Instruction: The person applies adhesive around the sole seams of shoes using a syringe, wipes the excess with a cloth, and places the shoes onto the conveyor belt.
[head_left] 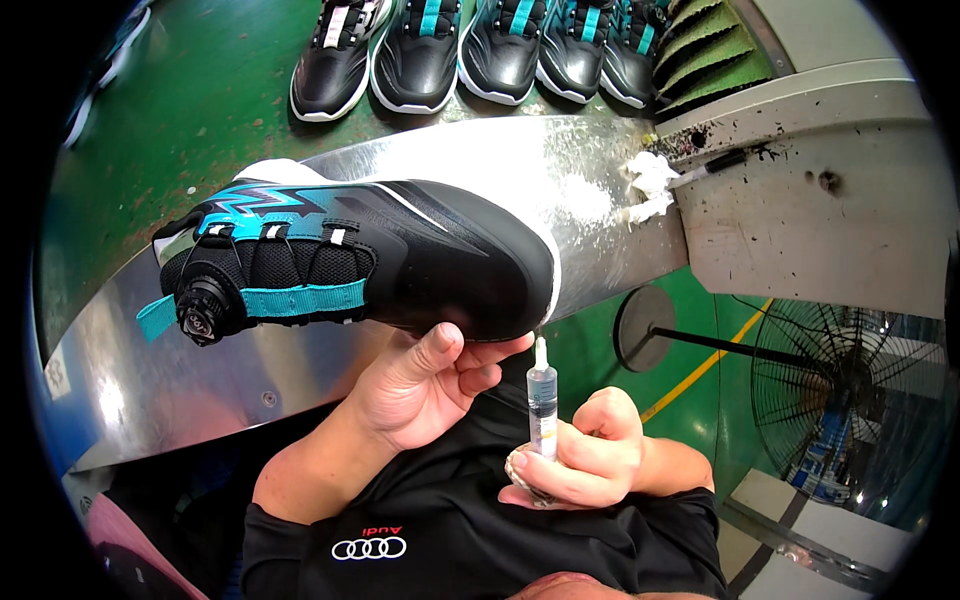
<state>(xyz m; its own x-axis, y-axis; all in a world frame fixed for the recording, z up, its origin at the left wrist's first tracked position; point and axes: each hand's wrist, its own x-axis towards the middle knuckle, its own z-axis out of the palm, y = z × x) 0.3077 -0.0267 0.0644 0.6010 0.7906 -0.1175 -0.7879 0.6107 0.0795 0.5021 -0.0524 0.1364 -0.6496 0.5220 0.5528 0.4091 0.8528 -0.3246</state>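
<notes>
A black sneaker (450, 255) with turquoise trim, a dial lace closure and a white sole lies sideways across the middle, toe to the right. My left hand (420, 385) is at the near side of its toe, thumb and fingers closed against the shoe; part of the grip is hidden beneath it. My right hand (590, 455) is wrapped around a clear syringe (542, 405) held upright, with clear liquid inside. The syringe's tip is at the sole edge by the toe; whether it touches I cannot tell. A patterned, textured bit shows at the syringe's lower end, inside my right hand.
Several similar sneakers (415, 60) stand in a row on the green surface (220, 90) at the back. The metal ledge (600, 240) carries crumpled white material (652, 185) and a black-handled brush-like tool (712, 168). A grey machine housing (810, 210) and a fan (850, 385) stand right.
</notes>
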